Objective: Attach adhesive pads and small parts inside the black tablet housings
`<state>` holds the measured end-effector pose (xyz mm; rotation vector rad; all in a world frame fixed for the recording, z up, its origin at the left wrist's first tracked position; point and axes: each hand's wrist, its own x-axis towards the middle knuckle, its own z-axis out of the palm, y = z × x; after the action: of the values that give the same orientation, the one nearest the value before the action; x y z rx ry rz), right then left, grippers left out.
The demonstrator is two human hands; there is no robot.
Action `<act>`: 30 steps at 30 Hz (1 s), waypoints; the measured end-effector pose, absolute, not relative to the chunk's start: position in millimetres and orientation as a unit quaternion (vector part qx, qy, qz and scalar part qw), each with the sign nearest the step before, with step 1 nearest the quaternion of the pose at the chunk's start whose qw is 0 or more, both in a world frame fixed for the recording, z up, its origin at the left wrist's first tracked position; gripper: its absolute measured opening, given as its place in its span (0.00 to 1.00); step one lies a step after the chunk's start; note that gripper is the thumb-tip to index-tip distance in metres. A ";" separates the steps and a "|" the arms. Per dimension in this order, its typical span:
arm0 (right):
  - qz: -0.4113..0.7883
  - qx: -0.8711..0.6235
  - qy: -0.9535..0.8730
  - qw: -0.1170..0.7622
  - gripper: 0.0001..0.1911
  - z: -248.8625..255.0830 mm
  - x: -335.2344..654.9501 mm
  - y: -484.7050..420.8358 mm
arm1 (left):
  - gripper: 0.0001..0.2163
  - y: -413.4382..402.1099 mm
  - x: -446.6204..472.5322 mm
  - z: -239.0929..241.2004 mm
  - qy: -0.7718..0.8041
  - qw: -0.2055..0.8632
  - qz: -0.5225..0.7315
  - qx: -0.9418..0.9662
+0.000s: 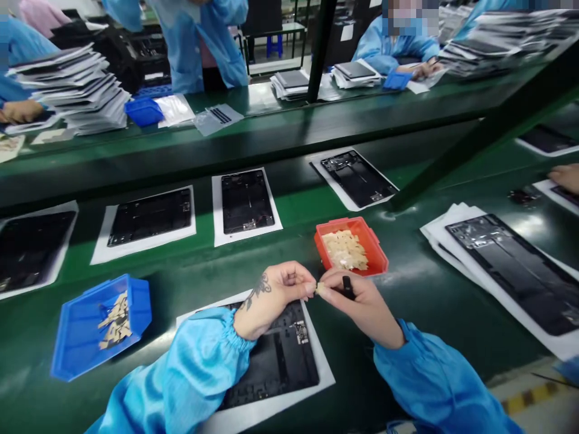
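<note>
left hand (pixel 277 296) and right hand (pixel 362 301) angled inward, fingertips pinching small beige piece (pixel 318 288), red bin (pixel 378 260) at one o'clock

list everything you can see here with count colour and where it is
Small piece: one, tan, centre
Near panel: one, black, front centre
Other panels: seven visible, black, four beyond, three right
Sheets: several, white, under panels
Red tray: one, red, right of centre
Blue tray: one, blue, left
Loose pieces: many, mostly tan, inside both trays
Small trays: at least two, blue, rear bench
Clear bag: one, dark strips, rear bench
Stacks: several, white and grey, rear
Stool: one, blue, background
Co-workers: several, blue clothing, rear and edges
Left hand: one, blue sleeve, pinching the small piece
Right hand: one, blue sleeve, black band, pinching the small piece
</note>
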<state>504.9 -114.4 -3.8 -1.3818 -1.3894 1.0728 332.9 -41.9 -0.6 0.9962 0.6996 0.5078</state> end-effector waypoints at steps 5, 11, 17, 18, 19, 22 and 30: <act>0.392 -0.565 -0.522 0.505 0.09 -20.4 521.5 -114.2 | 0.10 -38.7 362.5 -7.7 0.293 0.860 0.199 0.368; 0.356 -0.578 -0.501 0.538 0.08 -28.6 535.3 -118.1 | 0.09 -38.2 385.0 -8.0 0.310 0.785 0.276 0.459; 0.372 -0.577 -0.464 0.559 0.07 -34.2 542.3 -120.1 | 0.08 -35.7 389.0 -9.6 0.293 0.786 0.252 0.482; 0.377 -0.578 -0.447 0.569 0.07 -35.7 542.9 -120.5 | 0.08 -34.2 389.3 -11.2 0.291 0.787 0.249 0.483; 0.380 -0.578 -0.424 0.585 0.06 -37.2 543.4 -120.7 | 0.07 -32.2 390.1 -13.1 0.292 0.786 0.251 0.484; 0.377 -0.572 -0.331 0.648 0.06 -40.8 544.9 -119.8 | 0.06 -22.6 397.9 -20.3 0.317 0.724 0.306 0.530; 0.373 -0.585 -0.280 0.664 0.08 -42.8 550.2 -115.9 | 0.07 -3.4 433.6 -30.2 0.309 0.352 0.327 0.821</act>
<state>550.2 -115.9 -42.8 -1.3213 -0.6323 0.8433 433.6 -3.4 -30.2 2.1230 0.7985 0.8472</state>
